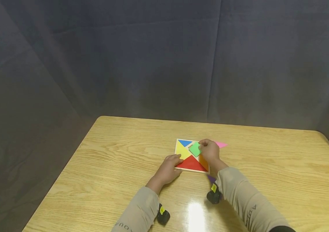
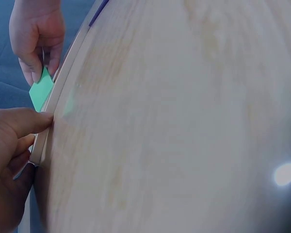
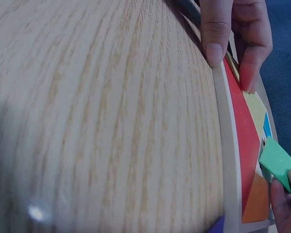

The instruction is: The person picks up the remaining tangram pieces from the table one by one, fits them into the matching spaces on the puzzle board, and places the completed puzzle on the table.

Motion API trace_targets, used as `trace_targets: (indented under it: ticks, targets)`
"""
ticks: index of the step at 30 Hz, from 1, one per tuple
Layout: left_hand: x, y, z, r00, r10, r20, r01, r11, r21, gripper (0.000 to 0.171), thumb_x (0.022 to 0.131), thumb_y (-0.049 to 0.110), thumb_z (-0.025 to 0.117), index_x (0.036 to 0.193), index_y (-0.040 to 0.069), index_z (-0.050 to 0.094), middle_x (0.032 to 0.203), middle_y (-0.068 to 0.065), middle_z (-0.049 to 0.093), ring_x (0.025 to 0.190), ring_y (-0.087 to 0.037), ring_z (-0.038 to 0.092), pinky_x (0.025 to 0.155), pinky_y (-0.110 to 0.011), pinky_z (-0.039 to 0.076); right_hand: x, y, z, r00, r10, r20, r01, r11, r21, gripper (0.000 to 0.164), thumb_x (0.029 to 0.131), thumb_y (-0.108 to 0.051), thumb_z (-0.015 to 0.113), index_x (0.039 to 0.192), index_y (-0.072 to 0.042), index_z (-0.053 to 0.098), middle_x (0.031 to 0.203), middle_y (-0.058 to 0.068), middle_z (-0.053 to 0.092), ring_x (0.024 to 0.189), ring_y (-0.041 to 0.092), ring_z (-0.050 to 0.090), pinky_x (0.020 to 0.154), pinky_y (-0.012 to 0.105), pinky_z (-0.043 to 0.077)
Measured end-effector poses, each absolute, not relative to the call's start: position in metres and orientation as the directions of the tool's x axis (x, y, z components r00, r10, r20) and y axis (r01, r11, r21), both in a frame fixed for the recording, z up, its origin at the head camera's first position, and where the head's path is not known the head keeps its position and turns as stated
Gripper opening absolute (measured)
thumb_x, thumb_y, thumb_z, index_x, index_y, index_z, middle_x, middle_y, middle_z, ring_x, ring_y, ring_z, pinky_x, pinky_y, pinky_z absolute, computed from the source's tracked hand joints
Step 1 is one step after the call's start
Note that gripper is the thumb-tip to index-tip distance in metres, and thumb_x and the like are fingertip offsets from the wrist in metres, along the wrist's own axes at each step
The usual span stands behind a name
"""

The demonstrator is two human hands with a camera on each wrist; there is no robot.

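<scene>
A tangram tray (image 1: 194, 170) with a pale wooden rim lies on the table. In it sit a blue triangle (image 1: 184, 142), a yellow triangle (image 1: 182, 150), a red triangle (image 1: 192, 163) and an orange piece (image 3: 256, 200). My left hand (image 1: 168, 168) holds the tray's near left corner, thumb against the outer rim and fingertips over the pieces. Between thumb and fingers, my right hand (image 1: 210, 151) pinches a green square tangram piece (image 3: 277, 158). The square is tilted over a gap in the tray, part of which shows beside it.
A pink piece (image 1: 221, 144) lies on the table right of the tray, partly behind the right hand. Close to the tray's near right corner is a purple piece (image 1: 211, 179), partly covered by the right wrist camera (image 1: 213, 196). Dark cloth (image 1: 164, 71) hangs behind the wooden table.
</scene>
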State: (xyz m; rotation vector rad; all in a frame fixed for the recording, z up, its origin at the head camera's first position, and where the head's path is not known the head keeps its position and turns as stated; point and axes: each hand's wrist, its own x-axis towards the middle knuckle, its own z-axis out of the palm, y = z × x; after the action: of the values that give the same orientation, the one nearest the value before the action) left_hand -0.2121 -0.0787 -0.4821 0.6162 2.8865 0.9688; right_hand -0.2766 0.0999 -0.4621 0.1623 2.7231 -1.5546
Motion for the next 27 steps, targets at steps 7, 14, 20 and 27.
trace_targets:
  ticks: [7,14,20,27]
  targets:
    - [-0.213,-0.079,-0.482,-0.919,0.381,0.104,0.365,0.719,0.592,0.035,0.08,0.013,0.059,0.113,0.003,0.055,0.127,-0.007,0.042,0.12,-0.024,0.031,0.099,-0.032,0.026,-0.278,0.097,-0.464,-0.996,0.085,-0.033,0.071,0.49,-0.869,0.015,0.081,0.001,0.052,0.093,0.004,0.061,0.084,0.012,0.054,0.076,0.022,0.047,0.056,0.02,0.039]
    - [-0.212,-0.078,-0.483,-0.921,0.377,0.096,0.36,0.73,0.581,0.035,0.08,0.015,0.06,0.113,0.005,0.056,0.127,-0.006,0.043,0.12,-0.022,0.032,0.099,-0.031,0.026,-0.279,0.093,-0.464,-0.995,0.091,-0.036,0.076,0.487,-0.87,0.015,0.08,0.002,0.052,0.091,0.004,0.061,0.083,0.012,0.054,0.077,0.022,0.047,0.061,0.024,0.039]
    - [-0.213,-0.078,-0.484,-0.918,0.38,0.11,0.367,0.716,0.594,0.034,0.08,0.013,0.059,0.113,0.004,0.056,0.127,-0.006,0.043,0.12,-0.022,0.032,0.099,-0.031,0.026,-0.278,0.091,-0.463,-0.994,0.1,-0.039,0.084,0.501,-0.861,0.014,0.08,0.002,0.052,0.091,0.003,0.061,0.085,0.013,0.055,0.078,0.023,0.048,0.061,0.024,0.04]
    - [-0.215,-0.081,-0.492,-0.896,0.407,0.177,0.426,0.675,0.602,0.033,0.082,0.017,0.058,0.112,0.004,0.056,0.127,-0.005,0.043,0.12,-0.021,0.032,0.098,-0.03,0.026,-0.277,0.091,-0.461,-0.997,0.073,-0.006,0.046,0.557,-0.829,0.014,0.079,0.001,0.054,0.092,0.003,0.06,0.088,0.014,0.055,0.078,0.024,0.05,0.06,0.026,0.043]
